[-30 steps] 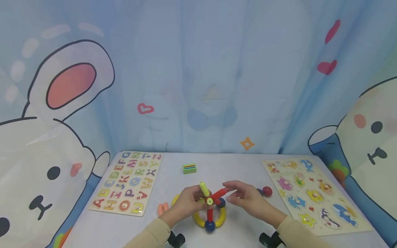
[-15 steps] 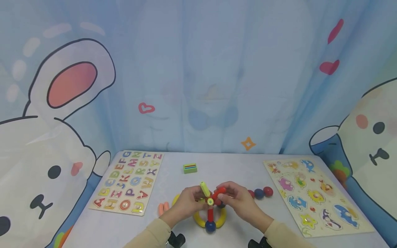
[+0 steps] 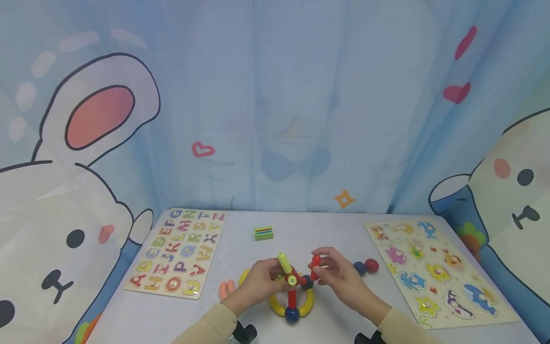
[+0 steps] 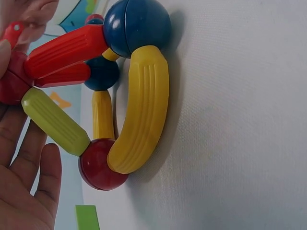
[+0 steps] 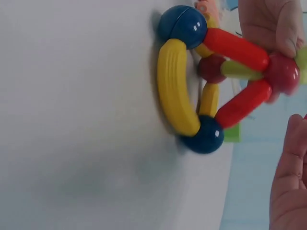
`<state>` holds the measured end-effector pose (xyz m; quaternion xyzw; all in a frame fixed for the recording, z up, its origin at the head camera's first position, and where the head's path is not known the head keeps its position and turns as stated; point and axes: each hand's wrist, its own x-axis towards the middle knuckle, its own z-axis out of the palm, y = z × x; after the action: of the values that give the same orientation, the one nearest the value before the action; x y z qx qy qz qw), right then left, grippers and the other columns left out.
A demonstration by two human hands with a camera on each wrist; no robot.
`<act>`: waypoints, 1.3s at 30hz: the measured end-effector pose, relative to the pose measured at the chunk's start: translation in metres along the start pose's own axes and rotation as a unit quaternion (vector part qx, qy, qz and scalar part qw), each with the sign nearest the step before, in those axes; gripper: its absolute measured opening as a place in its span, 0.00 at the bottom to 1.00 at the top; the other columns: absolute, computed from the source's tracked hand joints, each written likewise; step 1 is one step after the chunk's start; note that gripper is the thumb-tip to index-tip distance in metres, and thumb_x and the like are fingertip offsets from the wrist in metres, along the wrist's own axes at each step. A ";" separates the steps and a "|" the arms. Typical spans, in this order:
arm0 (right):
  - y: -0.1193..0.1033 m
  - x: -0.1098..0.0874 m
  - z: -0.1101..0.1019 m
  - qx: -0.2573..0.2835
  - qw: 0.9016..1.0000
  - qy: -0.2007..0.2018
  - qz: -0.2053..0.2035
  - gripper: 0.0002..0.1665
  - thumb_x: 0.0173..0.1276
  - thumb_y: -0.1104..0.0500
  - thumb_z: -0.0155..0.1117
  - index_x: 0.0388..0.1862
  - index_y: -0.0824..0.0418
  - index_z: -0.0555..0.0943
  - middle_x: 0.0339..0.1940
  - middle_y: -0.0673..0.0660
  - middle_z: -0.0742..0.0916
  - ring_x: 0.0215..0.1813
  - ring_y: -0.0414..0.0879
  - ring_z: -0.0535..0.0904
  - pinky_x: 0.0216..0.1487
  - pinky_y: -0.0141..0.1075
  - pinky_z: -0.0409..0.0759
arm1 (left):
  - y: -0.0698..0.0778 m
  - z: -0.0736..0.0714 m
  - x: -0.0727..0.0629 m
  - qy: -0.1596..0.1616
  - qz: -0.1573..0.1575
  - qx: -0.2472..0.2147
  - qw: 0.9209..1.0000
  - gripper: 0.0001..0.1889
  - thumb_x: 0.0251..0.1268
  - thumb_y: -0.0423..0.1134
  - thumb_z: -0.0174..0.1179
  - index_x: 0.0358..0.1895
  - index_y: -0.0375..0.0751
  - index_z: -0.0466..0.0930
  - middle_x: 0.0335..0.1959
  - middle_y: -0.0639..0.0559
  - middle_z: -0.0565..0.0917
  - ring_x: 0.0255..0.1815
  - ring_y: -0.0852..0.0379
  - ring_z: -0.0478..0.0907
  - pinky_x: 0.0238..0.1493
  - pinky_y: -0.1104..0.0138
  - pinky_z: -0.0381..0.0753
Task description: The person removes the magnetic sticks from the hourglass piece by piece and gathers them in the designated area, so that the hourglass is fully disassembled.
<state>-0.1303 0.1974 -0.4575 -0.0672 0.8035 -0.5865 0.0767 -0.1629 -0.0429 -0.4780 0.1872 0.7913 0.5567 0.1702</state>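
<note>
In the head view my left hand holds the top of a standing frame of magnetic rods and balls. The left wrist view shows its thumb and fingers at the red top ball. Red rods and one lime rod slope from that ball to a ring of yellow curved rods, with blue balls and a red ball. Another lime rod sticks up at the top. My right hand pinches a loose red rod, roughly upright, just right of the frame.
Loose blue and red balls lie beyond my right hand. Pinkish-orange pieces are near my left wrist. A letter puzzle board is at left, an animal puzzle board at right. A small green block sits farther back.
My right hand moved left, bringing the red rod up to the frame's top, then drew back right. The rod has turned from slanted to nearly upright. My left hand stays put.
</note>
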 end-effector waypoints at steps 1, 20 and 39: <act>0.003 -0.002 -0.004 -0.003 1.000 0.003 0.012 0.32 0.68 0.58 0.69 0.67 0.56 0.68 0.54 0.62 0.83 0.48 0.51 0.84 0.47 0.39 0.85 | 0.001 0.000 0.000 0.000 -0.003 -0.005 1.000 0.15 0.58 0.37 0.72 0.49 0.53 0.85 0.45 0.62 0.87 0.51 0.58 0.82 0.54 0.55 0.80; 0.069 -0.027 -0.059 -0.311 0.946 -0.093 0.022 0.38 0.52 0.52 0.81 0.63 0.53 0.78 0.31 0.44 0.78 0.33 0.41 0.73 0.31 0.31 0.75 | -0.001 -0.001 -0.001 0.008 -0.014 -0.001 1.000 0.15 0.56 0.37 0.74 0.46 0.55 0.85 0.44 0.63 0.86 0.50 0.59 0.82 0.51 0.58 0.81; 0.032 -0.033 -0.051 -0.318 0.947 -0.045 0.000 0.39 0.55 0.57 0.80 0.66 0.52 0.75 0.40 0.47 0.81 0.34 0.39 0.75 0.34 0.29 0.80 | 0.000 -0.001 -0.001 0.003 -0.030 0.022 0.999 0.17 0.56 0.39 0.74 0.49 0.54 0.85 0.46 0.63 0.86 0.51 0.57 0.81 0.53 0.54 0.81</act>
<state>-0.1087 0.2618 -0.4714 -0.1147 0.9441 -0.2964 0.0875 -0.1624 -0.0445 -0.4771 0.1650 0.8092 0.5344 0.1803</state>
